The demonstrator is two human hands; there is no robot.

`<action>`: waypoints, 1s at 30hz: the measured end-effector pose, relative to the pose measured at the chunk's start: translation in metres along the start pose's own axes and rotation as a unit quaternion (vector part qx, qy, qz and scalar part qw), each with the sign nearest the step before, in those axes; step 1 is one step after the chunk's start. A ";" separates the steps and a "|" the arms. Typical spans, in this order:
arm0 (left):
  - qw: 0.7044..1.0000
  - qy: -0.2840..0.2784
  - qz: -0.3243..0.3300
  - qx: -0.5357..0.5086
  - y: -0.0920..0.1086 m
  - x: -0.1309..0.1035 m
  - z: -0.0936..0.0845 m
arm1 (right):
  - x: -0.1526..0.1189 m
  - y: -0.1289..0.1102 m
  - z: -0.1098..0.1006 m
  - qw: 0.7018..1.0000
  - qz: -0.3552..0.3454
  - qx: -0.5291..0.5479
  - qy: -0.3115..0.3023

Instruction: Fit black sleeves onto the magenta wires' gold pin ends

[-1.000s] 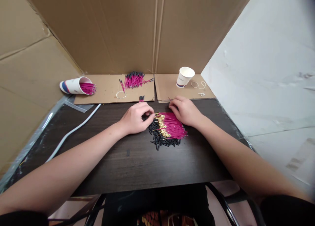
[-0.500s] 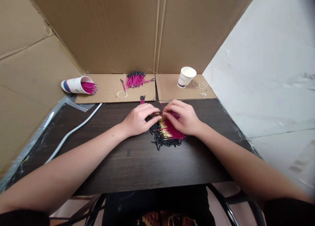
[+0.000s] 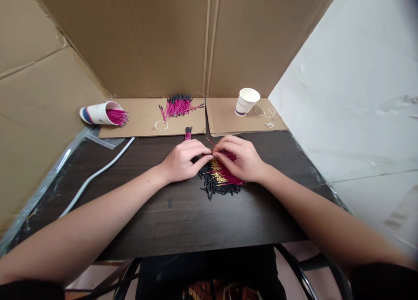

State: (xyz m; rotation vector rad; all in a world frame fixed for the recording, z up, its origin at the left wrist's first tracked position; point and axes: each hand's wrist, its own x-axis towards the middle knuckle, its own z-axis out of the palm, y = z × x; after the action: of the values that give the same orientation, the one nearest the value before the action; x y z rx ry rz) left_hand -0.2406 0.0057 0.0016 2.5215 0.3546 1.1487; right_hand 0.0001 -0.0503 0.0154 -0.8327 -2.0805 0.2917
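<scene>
My left hand (image 3: pixel 188 160) is closed, with thumb and forefinger pinched at the left side of a pile; what sits between those fingertips is too small to make out. My right hand (image 3: pixel 240 157) is closed in a pinch too, its fingertips meeting those of the left. A thin magenta wire (image 3: pixel 210 142) with a gold tip sticks out from behind its fingers. Beneath both hands lie many magenta wires (image 3: pixel 229 177), gold ends to the left, on a heap of short black sleeves (image 3: pixel 214 189). The right hand partly covers the wires.
Just beyond my left hand lies a small group of black-capped wires (image 3: pixel 188 133). A larger bunch of capped wires (image 3: pixel 179 106) rests on cardboard (image 3: pixel 140 117). A tipped paper cup (image 3: pixel 98 113) holds magenta wires. An upright paper cup (image 3: pixel 246 103) stands near loose rubber bands (image 3: pixel 260 112).
My right hand has shifted slightly left, so the fingertips of both hands now meet. The gold-tipped wire by the right hand shows more of its length.
</scene>
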 end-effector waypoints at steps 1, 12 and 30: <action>1.000 -0.002 -0.002 -0.003 0.000 0.000 0.000 | 0.000 0.000 0.000 1.000 0.002 0.001 0.000; 0.997 0.006 -0.076 -0.020 0.004 0.003 -0.004 | 0.001 -0.001 -0.001 1.000 0.020 0.012 0.002; 0.947 0.130 -0.267 -0.118 -0.014 -0.004 0.000 | 0.000 -0.002 0.008 0.914 0.252 0.263 0.179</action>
State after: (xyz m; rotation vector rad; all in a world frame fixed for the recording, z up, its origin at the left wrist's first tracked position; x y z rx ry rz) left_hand -0.2444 0.0173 -0.0065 1.8954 0.8524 1.2065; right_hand -0.0066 -0.0509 0.0115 -0.9809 -1.3228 0.8667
